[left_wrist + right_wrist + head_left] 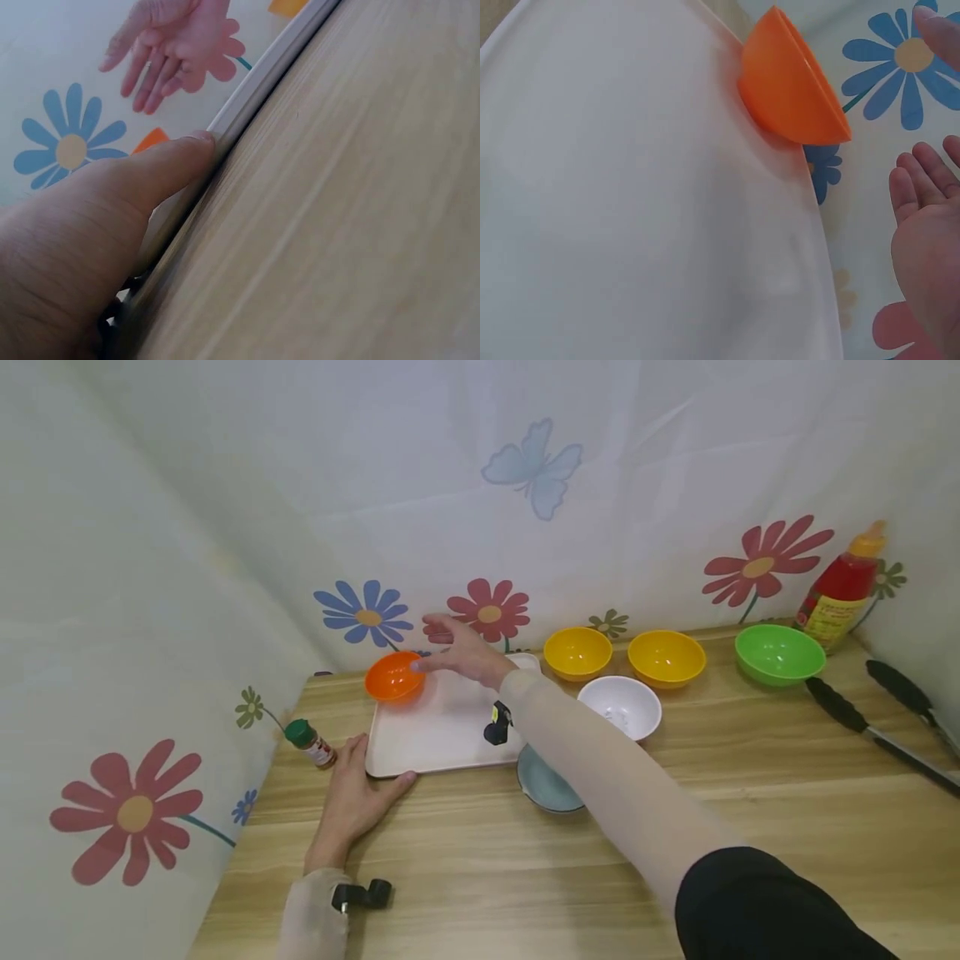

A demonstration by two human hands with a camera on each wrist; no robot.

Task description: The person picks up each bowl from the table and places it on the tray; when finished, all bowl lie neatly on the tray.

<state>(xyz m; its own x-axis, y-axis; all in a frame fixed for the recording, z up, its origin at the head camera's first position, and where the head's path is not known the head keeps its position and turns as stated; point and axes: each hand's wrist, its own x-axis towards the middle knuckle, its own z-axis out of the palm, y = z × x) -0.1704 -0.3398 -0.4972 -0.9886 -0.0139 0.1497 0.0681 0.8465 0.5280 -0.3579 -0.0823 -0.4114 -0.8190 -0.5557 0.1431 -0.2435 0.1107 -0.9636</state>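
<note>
A white rectangular tray (450,735) lies on the table, with an orange bowl (395,677) in its back left corner. My left hand (358,802) spans the tray's front left corner, its thumb (176,161) against the front edge and its fingers along the left side. Over the back of the tray, to the right of the orange bowl, my right hand (467,653) hovers with fingers extended and nothing in them. The right wrist view shows that hand's palm (930,247) apart from the orange bowl (787,86).
Left of the tray stands a green-capped spice jar (310,743). A blue-grey bowl (547,785) and a white bowl (622,703) sit right of it. Farther right are yellow bowls (666,658), a green bowl (780,655), a red sauce bottle (840,589) and black-handled tongs (840,706).
</note>
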